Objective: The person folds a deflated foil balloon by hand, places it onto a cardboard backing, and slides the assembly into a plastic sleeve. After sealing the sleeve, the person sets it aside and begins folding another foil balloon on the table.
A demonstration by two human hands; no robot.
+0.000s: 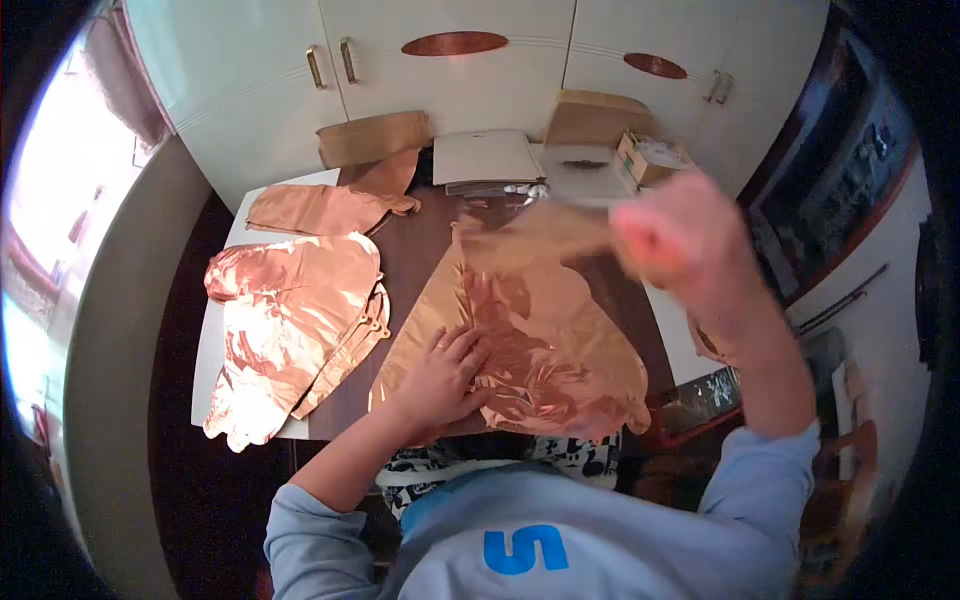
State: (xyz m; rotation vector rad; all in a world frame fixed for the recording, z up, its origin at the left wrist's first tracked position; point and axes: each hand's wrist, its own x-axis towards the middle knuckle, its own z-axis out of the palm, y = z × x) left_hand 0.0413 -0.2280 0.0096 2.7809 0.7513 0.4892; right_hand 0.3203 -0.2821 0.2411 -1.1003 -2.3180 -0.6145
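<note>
"Entry one: foil?"

"Three lots, copper-coloured, flat. Lot one, the work in hand: copper foil balloon (560,345), near centre of the dark-topped table (408,265); single piece or several layers, cannot tell. Lot two: balloon pile (290,320), near left, at least two layers by its edges. Lot three: foil pieces (310,207), far left; count uncertain."

"Hands?"

"Two, well apart. Left hand (445,375): laid palm down on the near left part of lot one, fingers slightly spread. Right hand (680,240): one fist, raised, blurred, curled on the right end of a tan strip (545,237). The strip, also blurred, passes across the far end of lot one."

"Position of lot one against the hands?"

"Under the left hand, mostly to its right and far side; near and left of the right hand, which is raised clear of it."

"Far side of the table?"

"Brown cardboard, two pieces: one at left (375,138), one at right (597,117). Pale boards (487,160), one stack, between them. Small open box (655,160), one, far right, pale contents unidentified."

"Behind?"

"White cupboards (520,90): brass-coloured handles (316,68), four, in two pairs; oval reddish plaques (455,43), two."

"Garment?"

"Pale blue top (600,525), one, bearing one blue numeral (525,550)."
</note>
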